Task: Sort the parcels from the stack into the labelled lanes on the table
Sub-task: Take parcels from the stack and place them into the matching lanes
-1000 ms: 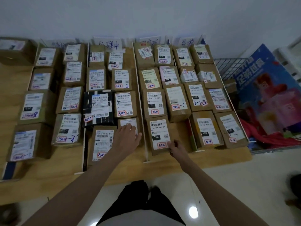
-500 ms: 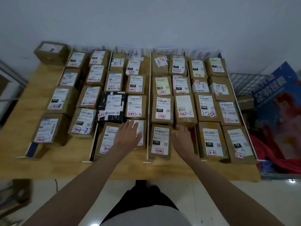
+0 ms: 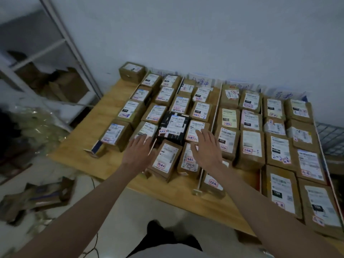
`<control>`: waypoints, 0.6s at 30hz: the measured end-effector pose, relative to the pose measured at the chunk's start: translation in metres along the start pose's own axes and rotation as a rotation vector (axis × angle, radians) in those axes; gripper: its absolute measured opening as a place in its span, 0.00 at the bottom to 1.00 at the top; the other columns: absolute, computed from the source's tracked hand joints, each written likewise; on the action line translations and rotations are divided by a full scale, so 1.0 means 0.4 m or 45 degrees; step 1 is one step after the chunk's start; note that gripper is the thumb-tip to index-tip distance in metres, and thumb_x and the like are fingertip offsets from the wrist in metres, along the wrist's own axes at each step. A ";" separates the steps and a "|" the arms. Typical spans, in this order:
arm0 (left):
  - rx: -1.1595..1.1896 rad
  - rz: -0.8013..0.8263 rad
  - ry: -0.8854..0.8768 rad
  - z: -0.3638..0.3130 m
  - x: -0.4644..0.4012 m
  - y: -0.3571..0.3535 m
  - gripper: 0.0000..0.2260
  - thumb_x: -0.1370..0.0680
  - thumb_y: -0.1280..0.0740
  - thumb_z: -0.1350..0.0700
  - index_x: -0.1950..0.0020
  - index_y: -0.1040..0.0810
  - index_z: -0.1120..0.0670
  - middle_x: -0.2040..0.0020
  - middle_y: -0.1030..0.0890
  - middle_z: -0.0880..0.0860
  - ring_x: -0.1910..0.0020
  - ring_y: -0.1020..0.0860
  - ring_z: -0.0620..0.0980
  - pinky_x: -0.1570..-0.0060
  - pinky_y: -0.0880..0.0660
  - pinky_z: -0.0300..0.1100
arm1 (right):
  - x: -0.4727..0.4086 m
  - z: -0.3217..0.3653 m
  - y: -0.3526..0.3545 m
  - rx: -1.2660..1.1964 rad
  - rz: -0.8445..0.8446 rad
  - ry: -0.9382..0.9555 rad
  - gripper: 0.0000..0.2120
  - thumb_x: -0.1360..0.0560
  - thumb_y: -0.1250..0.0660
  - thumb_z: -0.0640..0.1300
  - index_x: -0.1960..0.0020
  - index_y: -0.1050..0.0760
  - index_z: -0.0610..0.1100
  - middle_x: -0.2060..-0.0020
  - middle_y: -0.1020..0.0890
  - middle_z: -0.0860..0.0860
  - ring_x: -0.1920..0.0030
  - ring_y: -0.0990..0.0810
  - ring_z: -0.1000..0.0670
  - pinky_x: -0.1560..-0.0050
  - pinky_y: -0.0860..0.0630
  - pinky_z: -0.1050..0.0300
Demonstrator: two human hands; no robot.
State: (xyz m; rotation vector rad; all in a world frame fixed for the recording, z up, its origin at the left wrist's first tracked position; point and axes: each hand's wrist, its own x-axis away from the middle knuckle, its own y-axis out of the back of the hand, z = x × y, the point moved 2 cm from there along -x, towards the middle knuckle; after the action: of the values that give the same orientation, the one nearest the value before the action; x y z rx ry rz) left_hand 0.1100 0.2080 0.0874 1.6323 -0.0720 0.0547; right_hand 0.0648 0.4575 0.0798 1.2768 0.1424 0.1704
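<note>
Several brown cardboard parcels with white shipping labels lie in rows on the wooden table [image 3: 167, 190], split into lanes by thin white dividers [image 3: 200, 175]. One black parcel [image 3: 173, 127] sits among them. My left hand [image 3: 138, 151] is spread flat with straight fingers over the front parcel of the left lane [image 3: 147, 130] and holds nothing. My right hand [image 3: 206, 148] hovers open with spread fingers over the front brown parcels [image 3: 188, 161] of the middle lane. Handwritten lane signs [image 3: 200, 83] stand at the back against the wall.
A white metal shelf rack [image 3: 61, 58] with brown boxes stands to the left. Flattened cardboard [image 3: 37, 198] and crumpled plastic [image 3: 37, 125] lie on the floor at left. A wire basket [image 3: 329, 136] sits past the table's right edge.
The view has swung left, showing the shelf and floor. Both hands have shifted left: the left from the middle lane to the left lane, the right from the third lane to the middle lane.
</note>
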 end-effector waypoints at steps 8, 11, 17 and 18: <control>0.022 -0.043 0.168 0.286 0.009 0.036 0.24 0.18 0.45 0.43 0.25 0.36 0.54 0.25 0.33 0.55 0.25 0.37 0.55 0.26 0.39 0.54 | -0.081 0.226 -0.046 -0.045 0.016 0.088 0.27 0.17 0.47 0.55 0.22 0.42 0.45 0.23 0.38 0.47 0.22 0.43 0.44 0.22 0.44 0.44; 0.008 -0.046 0.137 0.401 -0.009 0.025 0.25 0.18 0.44 0.43 0.25 0.36 0.54 0.25 0.34 0.55 0.26 0.36 0.55 0.27 0.39 0.53 | -0.130 0.334 -0.091 -0.034 -0.006 0.094 0.27 0.18 0.47 0.56 0.23 0.40 0.45 0.25 0.34 0.47 0.24 0.39 0.45 0.25 0.39 0.44; -0.007 -0.018 0.068 0.665 -0.073 0.040 0.25 0.16 0.48 0.43 0.21 0.41 0.52 0.21 0.40 0.54 0.22 0.43 0.53 0.23 0.47 0.51 | -0.220 0.604 -0.187 -0.078 -0.002 0.035 0.26 0.18 0.43 0.53 0.23 0.39 0.45 0.25 0.34 0.47 0.25 0.38 0.45 0.25 0.38 0.47; -0.018 -0.023 0.055 0.708 -0.088 0.047 0.26 0.16 0.48 0.43 0.21 0.41 0.52 0.21 0.39 0.53 0.22 0.43 0.53 0.23 0.47 0.50 | -0.233 0.642 -0.201 -0.090 -0.011 0.011 0.25 0.18 0.42 0.52 0.24 0.39 0.45 0.26 0.33 0.47 0.25 0.37 0.45 0.26 0.37 0.47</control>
State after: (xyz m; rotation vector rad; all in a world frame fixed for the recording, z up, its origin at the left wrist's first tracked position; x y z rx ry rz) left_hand 0.0709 -0.0754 0.0856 1.6167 -0.0242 0.0749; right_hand 0.0288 0.1750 0.0765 1.2051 0.1481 0.1723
